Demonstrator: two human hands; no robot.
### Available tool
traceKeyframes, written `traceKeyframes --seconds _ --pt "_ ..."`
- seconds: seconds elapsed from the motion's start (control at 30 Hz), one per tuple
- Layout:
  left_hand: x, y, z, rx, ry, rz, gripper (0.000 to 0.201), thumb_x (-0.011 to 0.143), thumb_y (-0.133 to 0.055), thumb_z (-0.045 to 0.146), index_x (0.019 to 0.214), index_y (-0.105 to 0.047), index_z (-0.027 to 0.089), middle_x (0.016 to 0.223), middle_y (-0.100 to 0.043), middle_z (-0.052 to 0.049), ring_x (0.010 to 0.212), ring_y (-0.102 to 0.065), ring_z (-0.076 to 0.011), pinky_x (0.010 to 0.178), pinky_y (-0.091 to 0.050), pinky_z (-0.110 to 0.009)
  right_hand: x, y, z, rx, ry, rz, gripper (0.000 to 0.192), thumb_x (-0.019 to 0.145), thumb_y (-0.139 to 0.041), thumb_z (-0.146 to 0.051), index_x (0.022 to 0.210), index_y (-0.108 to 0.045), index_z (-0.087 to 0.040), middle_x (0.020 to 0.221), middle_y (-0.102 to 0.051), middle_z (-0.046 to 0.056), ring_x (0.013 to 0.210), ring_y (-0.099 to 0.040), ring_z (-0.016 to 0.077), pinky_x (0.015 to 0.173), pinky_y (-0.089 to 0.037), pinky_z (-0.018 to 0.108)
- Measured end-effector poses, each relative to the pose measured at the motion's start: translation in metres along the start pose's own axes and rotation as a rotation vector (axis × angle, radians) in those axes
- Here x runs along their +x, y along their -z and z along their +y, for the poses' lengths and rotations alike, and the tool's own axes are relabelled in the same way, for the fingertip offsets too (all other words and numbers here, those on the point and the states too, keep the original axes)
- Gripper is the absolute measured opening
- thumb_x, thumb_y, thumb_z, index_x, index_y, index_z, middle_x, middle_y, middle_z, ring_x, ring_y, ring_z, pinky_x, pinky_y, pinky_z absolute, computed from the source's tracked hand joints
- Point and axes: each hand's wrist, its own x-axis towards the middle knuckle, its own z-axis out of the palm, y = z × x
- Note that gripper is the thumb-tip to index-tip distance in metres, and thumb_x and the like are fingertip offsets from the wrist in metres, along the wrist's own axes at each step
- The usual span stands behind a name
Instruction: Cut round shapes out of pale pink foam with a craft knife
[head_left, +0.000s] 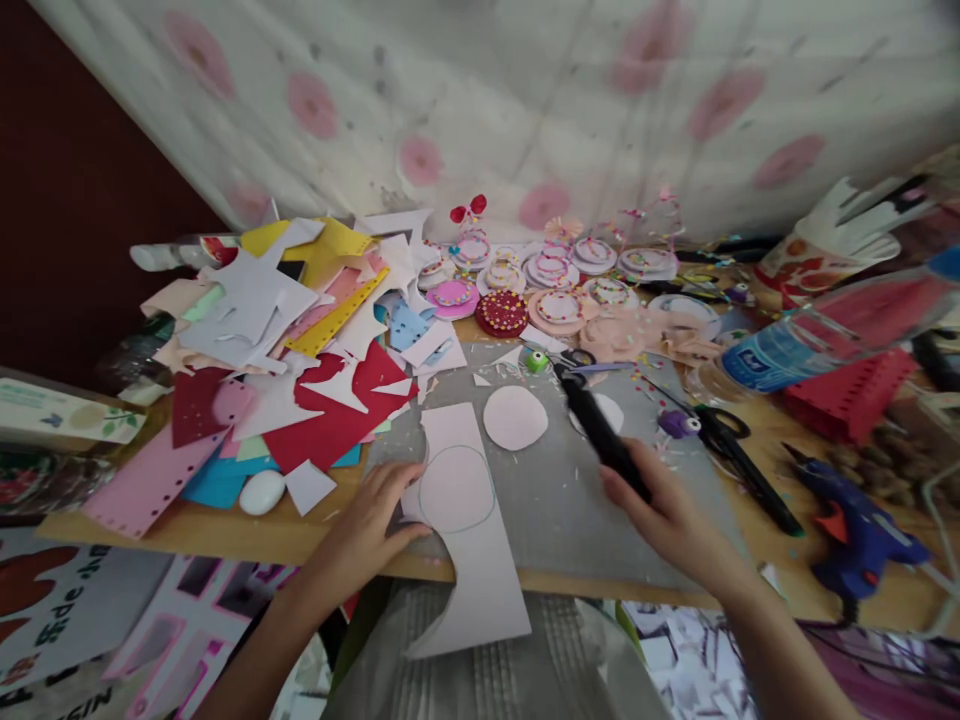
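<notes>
A white card sheet (480,570) with a drawn circle lies partly on the grey mat and extends over the table's front edge. My left hand (375,520) holds its left edge, thumb and fingers curved around a notch beside the circle. In my right hand (660,500) is a long black tool (607,430), blurred, its exact kind unclear. Its far end is close to a small green ball with an eye (536,361). A cut white disc (515,418) lies beside the sheet. Another white disc (609,412) is partly hidden behind the tool.
Coloured paper scraps (330,400) pile up on the left, near a white egg-shaped thing (262,492). Beaded paper hats (502,313) line the back. Black-handled scissors (724,430), a blue glue gun (862,530) and a water bottle (787,350) are at right.
</notes>
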Motion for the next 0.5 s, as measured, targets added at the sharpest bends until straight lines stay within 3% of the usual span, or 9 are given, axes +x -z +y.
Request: traceKeyframes --seconds 0.1,0.17,0.27,0.4,0.5 --pt "-0.002 0.007 -0.004 -0.010 0.007 -0.030 0.044 0.088 -0.061 0.025 0.130 -0.048 0.030 0.124 -0.058 -0.006 0.117 -0.056 -0.0255 0.100 -0.047 -0.043 0.018 -0.025 -0.027 0.247 0.089 -0.272 0.024 0.095 -0.042 -0.040 0.097 -0.057 -0.022 0.076 -0.062 0.002 0.069 -0.059 0.0180 0.065 -0.051 0.030" --pt "-0.004 0.009 -0.007 -0.033 0.016 -0.022 0.046 0.087 -0.062 0.024 0.130 -0.049 0.030 0.123 -0.060 -0.006 0.114 -0.057 -0.0250 0.099 -0.047 -0.043 0.035 -0.039 -0.033 0.364 0.123 -0.313 0.023 0.093 -0.048 -0.041 0.098 -0.060 -0.021 0.088 -0.067 0.005 0.079 -0.063 0.0195 0.073 -0.052 0.032" --pt "-0.008 0.006 -0.009 -0.156 0.100 0.029 0.057 0.077 -0.070 0.022 0.129 -0.049 0.030 0.117 -0.061 -0.005 0.101 -0.060 -0.0226 0.092 -0.051 -0.041 0.059 -0.052 -0.031 0.439 0.098 -0.233 0.026 0.090 -0.054 -0.043 0.102 -0.060 -0.021 0.097 -0.070 0.007 0.086 -0.065 0.0214 0.080 -0.053 0.037" --pt "-0.010 0.003 -0.004 -0.530 0.288 0.157 0.078 0.058 -0.081 0.022 0.128 -0.047 0.023 0.107 -0.062 -0.007 0.084 -0.062 -0.0187 0.081 -0.055 -0.038 0.071 -0.054 -0.029 0.494 0.060 -0.106 0.029 0.092 -0.051 -0.046 0.107 -0.053 -0.022 0.112 -0.068 0.010 0.093 -0.066 0.0217 0.086 -0.053 0.042" --pt "-0.009 0.008 0.007 -0.700 0.365 0.167 0.065 0.063 -0.079 0.028 0.122 -0.054 0.020 0.102 -0.066 -0.009 0.086 -0.066 -0.0212 0.076 -0.056 -0.037 0.065 -0.054 -0.036 0.569 0.039 -0.119 0.030 0.093 -0.047 -0.049 0.106 -0.051 -0.023 0.110 -0.069 0.010 0.085 -0.069 0.0202 0.078 -0.056 0.040"
